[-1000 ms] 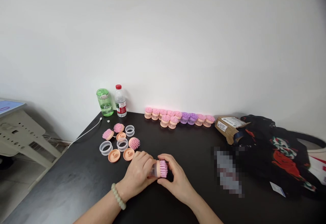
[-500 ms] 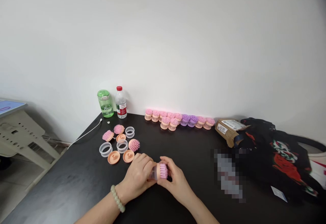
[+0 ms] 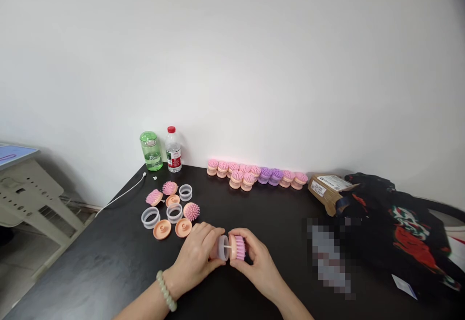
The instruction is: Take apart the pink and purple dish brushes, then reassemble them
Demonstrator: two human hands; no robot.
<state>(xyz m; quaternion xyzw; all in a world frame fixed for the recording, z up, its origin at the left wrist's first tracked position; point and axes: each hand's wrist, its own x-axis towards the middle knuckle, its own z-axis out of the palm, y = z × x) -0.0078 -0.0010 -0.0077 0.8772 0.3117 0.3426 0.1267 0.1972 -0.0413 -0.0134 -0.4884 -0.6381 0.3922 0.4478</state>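
My left hand (image 3: 198,250) is closed around a translucent plastic ring (image 3: 223,248); whatever sits at the ring's left side is mostly hidden by my fingers. In my right hand (image 3: 260,262), thumb and fingers grip a pink-bristled brush head (image 3: 238,248) with a peach base, bristles facing right. A thin pale stem (image 3: 227,247) runs from that base into the ring, with a small gap between the two. Left of my hands lie loose parts: peach discs (image 3: 162,230), more translucent rings (image 3: 150,218) and pink brush heads (image 3: 191,211).
Pink and purple brushes (image 3: 270,176) stand in a row along the wall. A green bottle (image 3: 151,151) and a red-capped bottle (image 3: 173,150) are at the back left, near a white cable (image 3: 121,195). On the right are a brown package (image 3: 327,189) and a black bag (image 3: 395,228).
The brush head has moved right, away from the ring, and the stem between them now shows. My left hand keeps hold of the ring. The view has shifted slightly.
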